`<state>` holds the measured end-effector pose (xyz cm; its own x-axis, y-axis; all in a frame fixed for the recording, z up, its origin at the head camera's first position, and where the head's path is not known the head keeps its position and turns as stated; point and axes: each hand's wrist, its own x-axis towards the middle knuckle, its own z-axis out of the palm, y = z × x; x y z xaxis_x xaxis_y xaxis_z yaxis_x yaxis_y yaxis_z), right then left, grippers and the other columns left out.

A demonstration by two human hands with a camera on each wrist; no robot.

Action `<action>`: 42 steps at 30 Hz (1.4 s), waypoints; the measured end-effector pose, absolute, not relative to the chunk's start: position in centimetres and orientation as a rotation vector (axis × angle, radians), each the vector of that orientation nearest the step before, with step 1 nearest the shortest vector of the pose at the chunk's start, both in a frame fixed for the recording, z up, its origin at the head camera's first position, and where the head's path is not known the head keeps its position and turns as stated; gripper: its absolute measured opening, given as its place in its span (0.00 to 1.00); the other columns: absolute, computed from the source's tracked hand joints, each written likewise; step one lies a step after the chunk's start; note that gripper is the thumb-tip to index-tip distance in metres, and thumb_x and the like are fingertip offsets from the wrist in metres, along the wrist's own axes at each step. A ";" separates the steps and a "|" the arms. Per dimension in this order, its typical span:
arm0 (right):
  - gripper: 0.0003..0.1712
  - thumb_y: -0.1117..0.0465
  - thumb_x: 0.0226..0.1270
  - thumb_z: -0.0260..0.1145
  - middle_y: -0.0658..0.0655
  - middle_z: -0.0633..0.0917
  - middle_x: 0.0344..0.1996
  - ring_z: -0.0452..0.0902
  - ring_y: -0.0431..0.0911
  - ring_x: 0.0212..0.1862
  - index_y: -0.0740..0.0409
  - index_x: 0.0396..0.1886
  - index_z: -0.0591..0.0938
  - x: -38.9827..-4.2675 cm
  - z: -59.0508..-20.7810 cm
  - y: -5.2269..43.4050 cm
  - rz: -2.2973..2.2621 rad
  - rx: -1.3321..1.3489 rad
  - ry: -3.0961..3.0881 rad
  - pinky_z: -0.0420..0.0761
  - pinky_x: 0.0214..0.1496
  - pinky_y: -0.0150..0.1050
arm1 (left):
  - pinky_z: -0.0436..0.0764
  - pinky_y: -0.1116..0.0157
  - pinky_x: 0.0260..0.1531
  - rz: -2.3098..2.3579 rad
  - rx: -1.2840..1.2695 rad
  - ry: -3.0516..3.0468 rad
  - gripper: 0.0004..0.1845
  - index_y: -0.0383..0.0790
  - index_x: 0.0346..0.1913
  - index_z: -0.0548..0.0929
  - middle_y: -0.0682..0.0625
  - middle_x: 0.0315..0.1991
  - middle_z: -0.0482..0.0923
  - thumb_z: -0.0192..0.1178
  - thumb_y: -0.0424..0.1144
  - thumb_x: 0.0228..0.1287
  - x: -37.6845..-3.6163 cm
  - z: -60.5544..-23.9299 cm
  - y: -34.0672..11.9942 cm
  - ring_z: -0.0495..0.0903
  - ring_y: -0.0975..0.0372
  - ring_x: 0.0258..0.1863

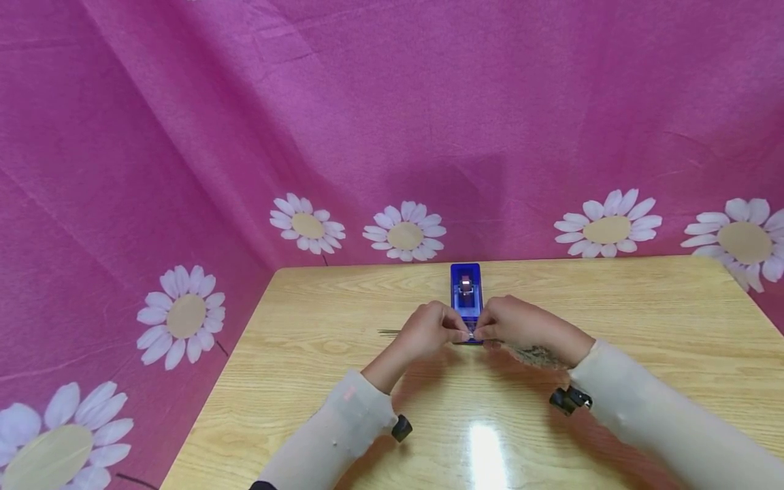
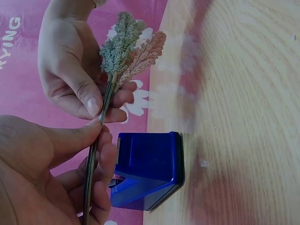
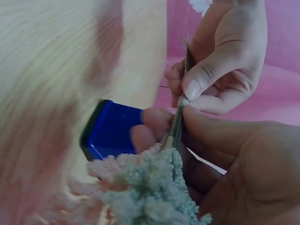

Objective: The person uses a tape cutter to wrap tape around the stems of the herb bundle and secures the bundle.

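Both hands meet over the middle of the wooden table (image 1: 612,306), forearms angled in from the near edge, w/ wrists low and knuckles up. Left hand (image 1: 429,328) pinches the thin green stems (image 2: 96,150) btwn thumb and forefinger; right hand (image 1: 520,325) pinches the same stems closer to the heads, thumb tip pressed on top. It's a small bunch of artificial flower sprigs (image 2: 129,47), fuzzy green and pink heads. Long axis runs left-right across the table: heads point to the person's right, bare stem ends stick out left past the left hand. The bunch sits just in front of a blue tape dispenser (image 1: 466,289), prob. just above the table, though the head view is too small to be sure. Heads mostly hidden under the right wrist there; both wrist views crop the stems.
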<state>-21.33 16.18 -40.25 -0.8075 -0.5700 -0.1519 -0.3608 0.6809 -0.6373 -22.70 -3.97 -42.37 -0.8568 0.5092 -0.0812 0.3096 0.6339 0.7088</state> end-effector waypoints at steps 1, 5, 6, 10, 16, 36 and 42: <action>0.14 0.64 0.75 0.65 0.52 0.87 0.25 0.74 0.39 0.27 0.58 0.29 0.91 -21.3 -40.4 16.2 -0.889 -0.721 2.549 0.77 0.34 0.36 | 0.75 0.72 0.29 1.043 0.662 2.586 0.06 0.42 0.30 0.91 0.58 0.25 0.84 0.72 0.36 0.65 -22.7 -42.4 -4.0 0.77 0.69 0.27; 0.10 0.65 0.74 0.66 0.53 0.88 0.28 0.75 0.40 0.30 0.61 0.33 0.91 -21.2 -41.3 16.2 -0.967 -0.684 2.559 0.78 0.37 0.38 | 0.73 0.72 0.25 1.052 0.646 2.553 0.06 0.40 0.31 0.92 0.49 0.26 0.87 0.71 0.35 0.66 -22.7 -42.4 -3.9 0.83 0.58 0.28; 0.10 0.66 0.73 0.66 0.53 0.89 0.28 0.75 0.40 0.30 0.61 0.34 0.91 -21.1 -41.5 16.2 -0.987 -0.678 2.568 0.78 0.37 0.39 | 0.72 0.72 0.23 1.050 0.644 2.545 0.06 0.39 0.31 0.92 0.47 0.27 0.87 0.71 0.35 0.66 -22.7 -42.4 -4.0 0.83 0.56 0.28; 0.08 0.66 0.72 0.68 0.52 0.88 0.28 0.74 0.41 0.29 0.59 0.34 0.91 -20.6 -42.1 16.1 -1.025 -0.642 2.637 0.77 0.36 0.39 | 0.67 0.72 0.19 1.041 0.620 2.507 0.09 0.35 0.32 0.91 0.41 0.30 0.88 0.68 0.35 0.70 -22.8 -42.3 -4.1 0.80 0.57 0.24; 0.07 0.65 0.71 0.69 0.50 0.89 0.30 0.72 0.41 0.29 0.56 0.33 0.92 -19.9 -42.3 15.8 -0.976 -0.591 2.755 0.75 0.35 0.39 | 0.67 0.72 0.18 0.996 0.624 2.476 0.16 0.30 0.32 0.90 0.44 0.29 0.87 0.60 0.36 0.76 -23.0 -42.1 -4.3 0.72 0.66 0.22; 0.11 0.65 0.74 0.66 0.50 0.85 0.25 0.67 0.39 0.24 0.58 0.31 0.90 -21.7 -40.9 16.6 -0.846 -0.720 2.597 0.73 0.31 0.35 | 0.74 0.72 0.27 1.020 0.652 2.594 0.06 0.39 0.30 0.91 0.56 0.24 0.83 0.71 0.33 0.66 -23.2 -42.9 -3.8 0.74 0.69 0.26; 0.09 0.66 0.73 0.66 0.52 0.87 0.29 0.73 0.41 0.29 0.58 0.34 0.91 -21.5 -41.5 16.4 -0.891 -0.672 2.599 0.77 0.36 0.37 | 0.74 0.72 0.28 1.008 0.642 2.594 0.07 0.41 0.29 0.90 0.57 0.24 0.83 0.72 0.34 0.65 -23.2 -43.0 -3.9 0.76 0.66 0.26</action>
<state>-21.52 16.44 -41.51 -0.8412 -0.5230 -0.1376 -0.3286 0.6964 -0.6380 -23.17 -3.87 -42.97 -0.8605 0.4996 -0.0999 0.3009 0.6566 0.6916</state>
